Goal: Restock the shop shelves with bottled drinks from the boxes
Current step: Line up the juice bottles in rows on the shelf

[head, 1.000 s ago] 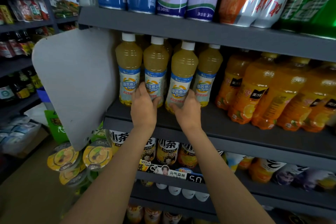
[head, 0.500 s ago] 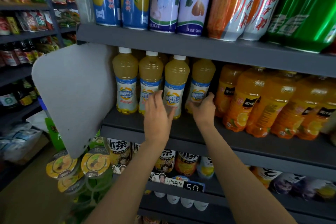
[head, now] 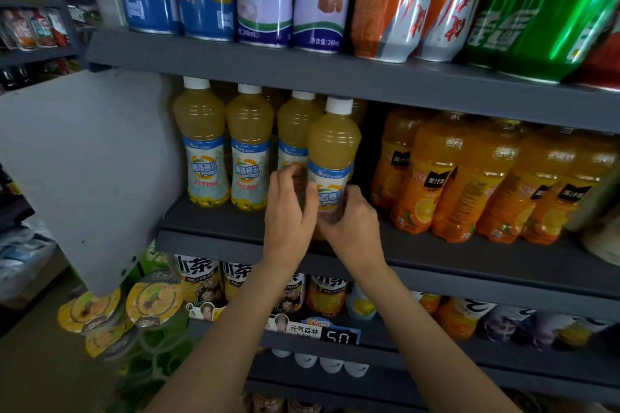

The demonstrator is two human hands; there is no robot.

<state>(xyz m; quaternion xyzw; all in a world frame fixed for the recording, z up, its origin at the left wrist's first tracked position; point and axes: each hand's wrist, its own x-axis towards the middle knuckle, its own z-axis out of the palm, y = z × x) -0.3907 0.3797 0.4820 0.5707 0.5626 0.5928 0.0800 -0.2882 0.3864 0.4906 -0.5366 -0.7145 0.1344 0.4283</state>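
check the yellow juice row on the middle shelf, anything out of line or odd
One yellow juice bottle sits forward of its row, near the middle shelf front edge, held low by the left hand and right hand. Nothing looks spilled or damaged.

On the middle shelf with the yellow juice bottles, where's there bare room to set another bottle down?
Bare shelf runs along the front lip, before the two left yellow bottles. A dark gap opens between the held bottle and the orange bottles. Both hands, left and right, crowd the middle; the orange bottles stand packed on the right.
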